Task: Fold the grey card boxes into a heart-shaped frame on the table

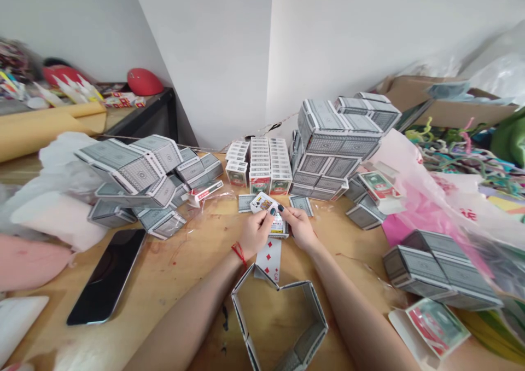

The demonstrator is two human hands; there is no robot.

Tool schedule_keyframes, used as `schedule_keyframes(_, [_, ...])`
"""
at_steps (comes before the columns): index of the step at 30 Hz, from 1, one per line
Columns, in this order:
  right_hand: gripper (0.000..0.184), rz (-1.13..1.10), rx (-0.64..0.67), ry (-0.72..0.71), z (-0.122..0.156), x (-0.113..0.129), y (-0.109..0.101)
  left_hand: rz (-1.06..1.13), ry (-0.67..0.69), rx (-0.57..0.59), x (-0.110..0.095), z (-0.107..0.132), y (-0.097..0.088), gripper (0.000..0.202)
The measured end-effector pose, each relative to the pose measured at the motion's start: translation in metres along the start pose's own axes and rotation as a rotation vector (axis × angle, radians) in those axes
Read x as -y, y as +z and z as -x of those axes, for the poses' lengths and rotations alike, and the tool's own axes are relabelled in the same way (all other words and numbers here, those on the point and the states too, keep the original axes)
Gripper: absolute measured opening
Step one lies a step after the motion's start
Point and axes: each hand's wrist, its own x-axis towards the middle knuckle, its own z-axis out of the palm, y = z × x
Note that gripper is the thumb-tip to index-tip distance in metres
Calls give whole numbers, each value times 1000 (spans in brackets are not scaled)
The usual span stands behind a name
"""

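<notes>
Both hands are closed on playing cards (262, 201) near the middle of the table. My left hand (255, 231), with a red string at the wrist, pinches them from the left. From the right, my right hand (301, 229) grips their other edge, its thumb close to the left thumb. A three of diamonds (268, 259) lies face up just below the hands. Between my forearms stands a heart-shaped frame (315, 305) of joined cards. Face-down cards (301, 204) lie just beyond the hands, partly covered by them.
Stacked card-built blocks stand at left (127, 168) and right (336, 146). Rows of card boxes (260, 163) stand at the back. A black phone (109, 275) lies left. Opened card boxes (438, 327), more card blocks (441, 270) and plastic bags (410, 157) are at right.
</notes>
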Motion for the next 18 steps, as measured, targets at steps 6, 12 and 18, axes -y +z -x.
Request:
schedule_keyframes(6, [44,84,1,-46,3,4,3,160,-112,114,8,-5,-3,36])
schedule_keyframes(12, [46,158,3,-60,5,9,5,155,-115,103,8,-6,-5,37])
schedule_keyframes(18, [45,166,43,-30,4,9,0,147,-121,74,2,-8,-5,38])
